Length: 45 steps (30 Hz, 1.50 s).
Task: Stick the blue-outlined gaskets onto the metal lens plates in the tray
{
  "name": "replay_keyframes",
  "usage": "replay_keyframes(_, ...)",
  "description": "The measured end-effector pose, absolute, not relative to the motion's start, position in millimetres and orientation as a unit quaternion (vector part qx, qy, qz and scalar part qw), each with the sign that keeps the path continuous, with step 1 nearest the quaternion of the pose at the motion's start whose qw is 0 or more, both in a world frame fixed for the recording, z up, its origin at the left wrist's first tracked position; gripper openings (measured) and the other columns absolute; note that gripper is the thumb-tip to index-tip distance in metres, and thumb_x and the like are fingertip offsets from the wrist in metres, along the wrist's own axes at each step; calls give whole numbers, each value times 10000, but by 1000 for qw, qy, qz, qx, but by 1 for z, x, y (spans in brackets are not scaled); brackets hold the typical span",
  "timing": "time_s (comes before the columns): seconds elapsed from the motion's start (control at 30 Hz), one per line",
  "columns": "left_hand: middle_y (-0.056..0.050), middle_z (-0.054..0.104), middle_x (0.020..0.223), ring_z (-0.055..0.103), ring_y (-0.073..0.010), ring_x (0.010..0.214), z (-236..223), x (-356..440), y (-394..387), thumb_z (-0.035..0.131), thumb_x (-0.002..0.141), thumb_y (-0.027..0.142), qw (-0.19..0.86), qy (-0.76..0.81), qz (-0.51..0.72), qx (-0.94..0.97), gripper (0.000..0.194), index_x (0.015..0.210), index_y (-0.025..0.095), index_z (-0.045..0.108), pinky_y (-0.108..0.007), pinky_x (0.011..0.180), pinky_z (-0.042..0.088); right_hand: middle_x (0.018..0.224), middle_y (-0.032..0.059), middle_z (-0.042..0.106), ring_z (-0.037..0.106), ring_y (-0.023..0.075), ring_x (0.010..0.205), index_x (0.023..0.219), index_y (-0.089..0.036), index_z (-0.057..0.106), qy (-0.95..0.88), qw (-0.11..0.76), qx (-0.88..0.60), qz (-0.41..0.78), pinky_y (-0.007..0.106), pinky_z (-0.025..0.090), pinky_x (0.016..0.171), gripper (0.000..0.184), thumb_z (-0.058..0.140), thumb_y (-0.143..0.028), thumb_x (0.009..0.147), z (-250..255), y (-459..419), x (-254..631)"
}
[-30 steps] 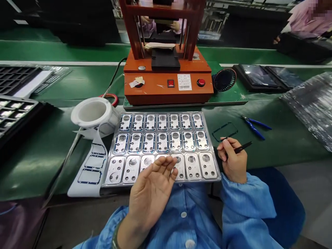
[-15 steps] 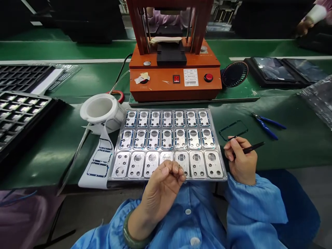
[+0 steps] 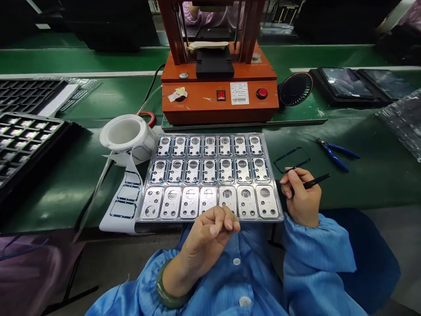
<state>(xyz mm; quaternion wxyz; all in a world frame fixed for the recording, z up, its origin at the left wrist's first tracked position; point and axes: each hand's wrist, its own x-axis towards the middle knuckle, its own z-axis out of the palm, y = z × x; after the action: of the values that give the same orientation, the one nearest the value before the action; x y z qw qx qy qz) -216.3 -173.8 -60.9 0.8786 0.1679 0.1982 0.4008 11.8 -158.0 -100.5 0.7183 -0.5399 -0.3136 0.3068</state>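
Observation:
My right hand (image 3: 303, 197) is closed around black tweezers (image 3: 318, 180), their back end sticking out to the right. At its fingertips is a thin dark-blue rectangular adhesive frame (image 3: 300, 149); the tweezer tips are hidden by the fingers. My left hand (image 3: 210, 239) hovers at the front edge of a clear plastic tray (image 3: 280, 215), fingers loosely curled, thumb apart, nothing visible in it. Silver metal plates (image 3: 267, 202) fill the tray in three rows. Plates in the two back rows carry blue frames; the front-row plates look bare.
Left of the tray stands a white roll (image 3: 126, 131) with its liner strip (image 3: 122, 210) of blue frames hanging forward. An orange press (image 3: 200, 103) stands behind. Blue-handled pliers (image 3: 337, 154) and plastic bags (image 3: 406, 123) lie right; a black compartment tray (image 3: 24, 145) sits left.
My left hand has curled its fingers from a flat open palm and drawn slightly towards me. My right hand keeps hold of the tweezers by the frame. The camera view has shifted a little.

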Motion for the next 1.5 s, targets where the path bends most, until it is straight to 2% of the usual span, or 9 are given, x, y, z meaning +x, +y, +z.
replay_keyframes(0.17,10,446,642,510,-123,671,-65,-214,-182,685,754,340,864,139,377,304,321,617,170,449,-251,678,414,587,-30,600,347,37,349,824,-177,649,-320,716,-539,307,206,217,363,152,707,-309,774,-101,-158,12)
replay_keyframes(0.33,-39,525,741,555,-166,752,-70,-214,-189,608,836,327,806,126,327,477,240,704,179,473,-314,718,447,586,-33,594,341,37,355,827,-178,645,-327,715,-537,306,208,210,368,158,703,-317,781,-101,-157,13)
replay_keyframes(0.73,-35,615,748,590,-146,751,-101,-208,-193,686,797,281,847,200,344,352,140,740,164,633,-279,742,451,584,-32,596,342,41,358,822,-182,633,-332,716,-535,301,212,219,373,178,702,-341,782,-102,-158,14)
replay_keyframes(1.03,-63,641,804,600,-184,831,-98,-208,-193,665,816,341,821,209,336,412,178,784,165,664,-333,813,456,595,-33,596,341,42,365,830,-188,636,-339,710,-540,297,214,225,376,163,690,-338,795,-102,-159,14)
replay_keyframes(1.17,-31,624,751,591,-151,752,-95,-206,-191,738,752,242,826,227,319,406,135,757,169,625,-280,721,457,600,-34,595,340,42,366,841,-192,639,-345,709,-538,298,212,232,376,148,679,-331,808,-103,-159,14)
replay_keyframes(1.33,-56,603,665,589,-165,720,-95,-207,-191,484,926,395,796,206,308,478,406,626,151,608,-315,737,460,603,-33,596,340,41,370,846,-187,641,-348,711,-535,297,215,227,381,136,674,-316,820,-103,-160,13)
replay_keyframes(1.4,-47,599,737,580,-152,741,-94,-208,-193,522,912,352,790,208,308,488,301,690,162,596,-292,721,468,600,-36,594,339,42,369,842,-189,639,-346,709,-539,295,215,227,380,142,678,-323,816,-103,-160,13)
replay_keyframes(1.47,-21,586,793,558,-113,667,-94,-209,-196,639,841,292,806,219,283,471,127,812,187,574,-227,602,459,596,-37,594,341,43,367,839,-190,642,-343,709,-542,294,215,228,377,148,680,-330,811,-103,-160,12)
replay_keyframes(1.5,-3,575,751,534,-90,582,-94,-210,-197,656,828,295,818,217,258,465,139,836,193,562,-193,515,422,593,-36,595,343,42,366,836,-189,644,-342,710,-540,295,215,229,376,150,682,-331,808,-102,-160,12)
